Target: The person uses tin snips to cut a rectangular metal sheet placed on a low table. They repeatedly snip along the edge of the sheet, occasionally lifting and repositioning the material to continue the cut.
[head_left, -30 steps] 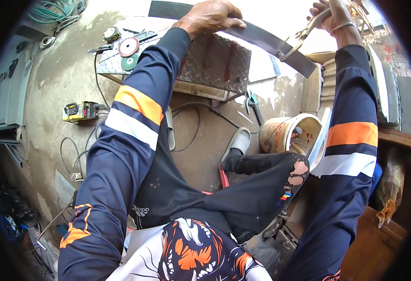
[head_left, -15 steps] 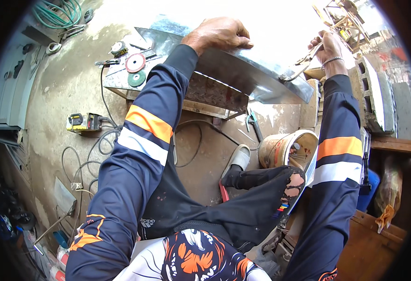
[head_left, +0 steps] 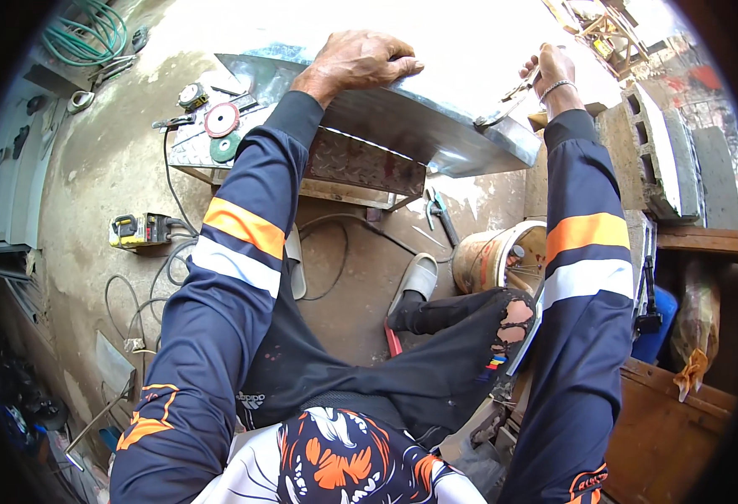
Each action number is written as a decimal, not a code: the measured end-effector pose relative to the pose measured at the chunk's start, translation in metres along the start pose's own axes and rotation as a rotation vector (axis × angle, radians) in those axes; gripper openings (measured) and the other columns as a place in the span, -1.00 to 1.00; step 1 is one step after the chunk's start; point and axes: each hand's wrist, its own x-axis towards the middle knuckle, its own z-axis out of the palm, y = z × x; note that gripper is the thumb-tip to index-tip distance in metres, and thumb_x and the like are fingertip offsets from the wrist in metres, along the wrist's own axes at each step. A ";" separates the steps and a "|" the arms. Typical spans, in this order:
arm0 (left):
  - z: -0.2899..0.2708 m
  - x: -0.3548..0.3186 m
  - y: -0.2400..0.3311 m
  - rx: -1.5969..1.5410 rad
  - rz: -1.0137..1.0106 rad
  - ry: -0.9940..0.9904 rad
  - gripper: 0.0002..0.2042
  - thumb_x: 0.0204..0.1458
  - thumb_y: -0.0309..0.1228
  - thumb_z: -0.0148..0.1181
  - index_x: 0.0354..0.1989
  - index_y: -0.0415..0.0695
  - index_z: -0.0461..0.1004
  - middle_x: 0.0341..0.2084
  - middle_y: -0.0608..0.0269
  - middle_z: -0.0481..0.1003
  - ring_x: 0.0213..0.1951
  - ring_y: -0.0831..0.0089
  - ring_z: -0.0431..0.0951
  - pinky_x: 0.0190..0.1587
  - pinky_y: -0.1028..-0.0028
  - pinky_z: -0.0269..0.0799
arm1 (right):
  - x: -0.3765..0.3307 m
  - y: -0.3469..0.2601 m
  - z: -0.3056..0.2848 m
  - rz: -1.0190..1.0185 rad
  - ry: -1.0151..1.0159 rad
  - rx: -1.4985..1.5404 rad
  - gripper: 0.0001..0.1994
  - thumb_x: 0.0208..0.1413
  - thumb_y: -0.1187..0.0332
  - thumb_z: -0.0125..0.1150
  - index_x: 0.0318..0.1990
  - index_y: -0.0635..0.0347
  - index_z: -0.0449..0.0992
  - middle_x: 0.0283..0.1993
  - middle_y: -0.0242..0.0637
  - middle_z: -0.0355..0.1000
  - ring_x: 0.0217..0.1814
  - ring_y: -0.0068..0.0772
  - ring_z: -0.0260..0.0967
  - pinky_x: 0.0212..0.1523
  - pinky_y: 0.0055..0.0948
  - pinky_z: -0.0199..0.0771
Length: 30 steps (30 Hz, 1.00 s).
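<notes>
Head view: left of centre, red and green grinding discs [head_left: 222,120] lie on a low steel bench [head_left: 361,164]. The left hand [head_left: 359,59] presses flat on a shiny, bent grey sheet-metal panel [head_left: 419,118] resting across that bench. At far right, the right hand [head_left: 551,71] grips metal snips [head_left: 512,92] at the panel's edge.

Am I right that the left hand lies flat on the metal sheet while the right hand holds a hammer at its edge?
Not quite. In the head view the right hand holds metal snips at the edge of the metal sheet, not a hammer. The rest stands: the left hand lies flat on top of the sheet.
</notes>
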 end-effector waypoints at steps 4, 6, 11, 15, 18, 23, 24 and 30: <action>0.010 -0.002 0.000 -0.012 0.057 0.123 -0.58 0.17 0.14 0.08 -0.17 0.10 0.66 -0.34 0.25 0.66 -0.24 0.19 0.64 -0.13 0.24 0.51 | -0.002 0.009 0.003 -0.030 0.070 -0.013 -0.88 0.28 0.42 -0.15 -0.26 0.30 0.17 -0.50 -0.21 0.19 -0.62 -0.38 0.22 -0.69 -0.39 0.28; 0.012 -0.004 -0.002 0.001 0.043 0.118 -0.58 0.17 0.14 0.08 -0.17 0.10 0.66 -0.34 0.24 0.66 -0.24 0.18 0.64 -0.13 0.24 0.51 | -0.008 0.010 0.007 -0.017 0.032 -0.064 -0.88 0.28 0.43 -0.15 -0.26 0.32 0.18 -0.51 -0.20 0.21 -0.63 -0.38 0.23 -0.69 -0.39 0.30; 0.011 -0.006 -0.001 0.001 0.050 0.131 -0.56 0.15 0.16 0.10 -0.18 0.08 0.68 -0.33 0.22 0.66 -0.23 0.17 0.65 -0.11 0.23 0.52 | -0.011 0.011 0.007 -0.030 -0.010 -0.232 -0.86 0.26 0.44 -0.15 -0.26 0.38 0.22 -0.53 -0.16 0.26 -0.63 -0.37 0.27 -0.69 -0.39 0.34; 0.000 -0.007 0.002 -0.021 -0.005 0.010 -0.55 0.12 0.15 0.12 -0.07 0.13 0.68 -0.20 0.19 0.67 -0.09 0.22 0.65 0.03 0.24 0.51 | -0.012 0.013 0.012 -0.002 -0.019 -0.261 -0.85 0.25 0.46 -0.13 -0.24 0.43 0.25 -0.52 -0.12 0.30 -0.64 -0.36 0.29 -0.69 -0.40 0.36; -0.003 -0.008 0.004 -0.031 -0.001 -0.001 -0.56 0.11 0.14 0.14 -0.09 0.11 0.69 -0.20 0.18 0.67 -0.09 0.20 0.65 0.02 0.24 0.51 | -0.012 0.014 0.012 -0.017 -0.037 -0.333 -0.84 0.24 0.47 -0.14 -0.25 0.45 0.29 -0.54 -0.09 0.33 -0.68 -0.34 0.30 -0.71 -0.38 0.35; -0.005 -0.010 0.009 -0.044 -0.008 -0.001 -0.57 0.10 0.14 0.14 -0.12 0.12 0.70 -0.24 0.20 0.68 -0.13 0.21 0.66 -0.02 0.24 0.53 | -0.014 0.016 0.011 0.005 -0.023 -0.248 -0.85 0.23 0.47 -0.14 -0.29 0.44 0.28 -0.57 -0.11 0.31 -0.67 -0.34 0.29 -0.73 -0.36 0.33; -0.003 -0.011 0.009 -0.033 -0.010 0.015 -0.58 0.10 0.14 0.15 -0.13 0.13 0.70 -0.26 0.21 0.68 -0.14 0.22 0.67 -0.03 0.24 0.54 | -0.016 0.015 0.013 -0.011 -0.023 -0.212 -0.85 0.23 0.48 -0.15 -0.29 0.43 0.28 -0.57 -0.12 0.30 -0.67 -0.35 0.29 -0.73 -0.36 0.32; 0.001 -0.020 0.004 -0.045 0.022 0.070 -0.58 0.10 0.16 0.15 -0.14 0.15 0.70 -0.31 0.26 0.69 -0.22 0.24 0.68 -0.09 0.24 0.55 | -0.033 0.004 0.001 -0.066 0.024 -0.023 -0.81 0.27 0.39 -0.02 -0.23 0.42 0.28 -0.38 -0.04 0.33 -0.49 -0.23 0.42 -0.43 -0.14 0.69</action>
